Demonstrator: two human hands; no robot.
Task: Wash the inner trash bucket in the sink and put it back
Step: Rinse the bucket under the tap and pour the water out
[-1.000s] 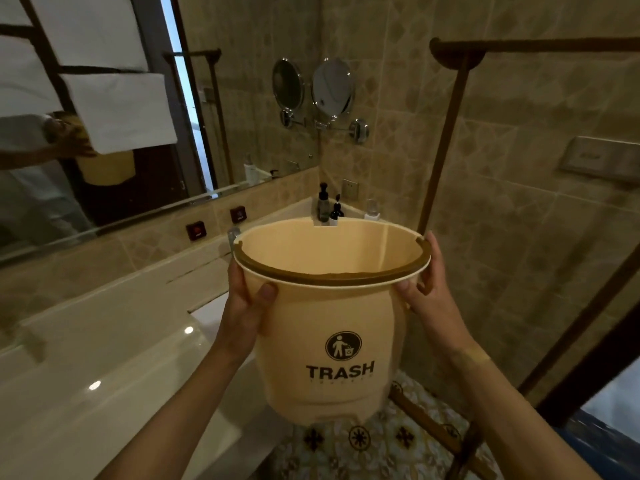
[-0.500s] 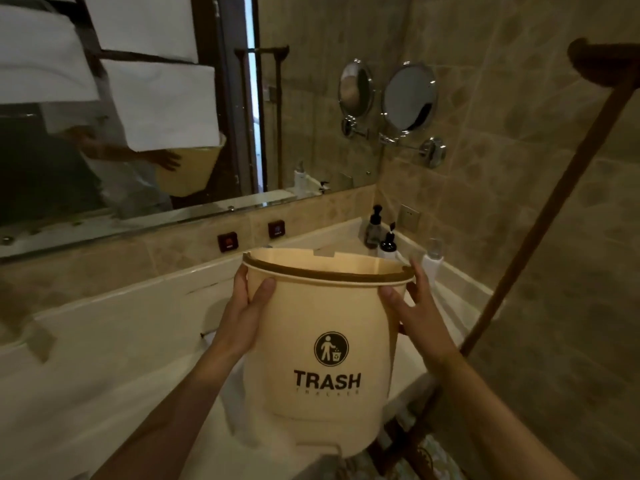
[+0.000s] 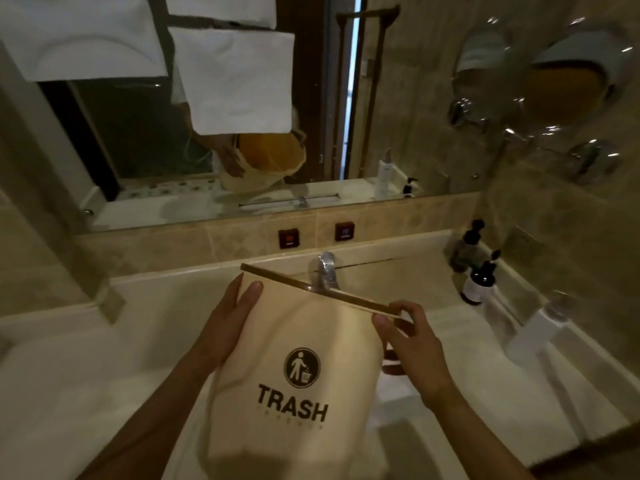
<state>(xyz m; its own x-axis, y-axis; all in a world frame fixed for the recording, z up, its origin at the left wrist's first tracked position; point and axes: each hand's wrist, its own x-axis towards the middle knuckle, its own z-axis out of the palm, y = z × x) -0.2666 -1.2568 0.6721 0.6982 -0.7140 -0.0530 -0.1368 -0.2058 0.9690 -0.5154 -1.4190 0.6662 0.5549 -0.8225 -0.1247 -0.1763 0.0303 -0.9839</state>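
A cream plastic trash bucket [image 3: 298, 341] with a brown rim and a black "TRASH" logo is held over the white sink [image 3: 166, 306], tipped so its mouth faces away from me toward the chrome faucet [image 3: 327, 270]. My left hand [image 3: 230, 320] grips its left side just under the rim. My right hand [image 3: 410, 337] holds the right side, fingers pinching the rim. The bucket's inside is hidden from me; the wall mirror [image 3: 138, 143] reflects it.
Two dark pump bottles [image 3: 479, 278] and a white bottle [image 3: 535, 329] stand on the counter at the right. Two small red wall switches [image 3: 289, 237] sit above the faucet. A round magnifying mirror [image 3: 568, 84] juts from the right tiled wall. White towels hang reflected in the mirror.
I have turned left from the tiled corner to face the sink. The bucket has come down over the basin and tipped forward toward the faucet, both hands still holding it.
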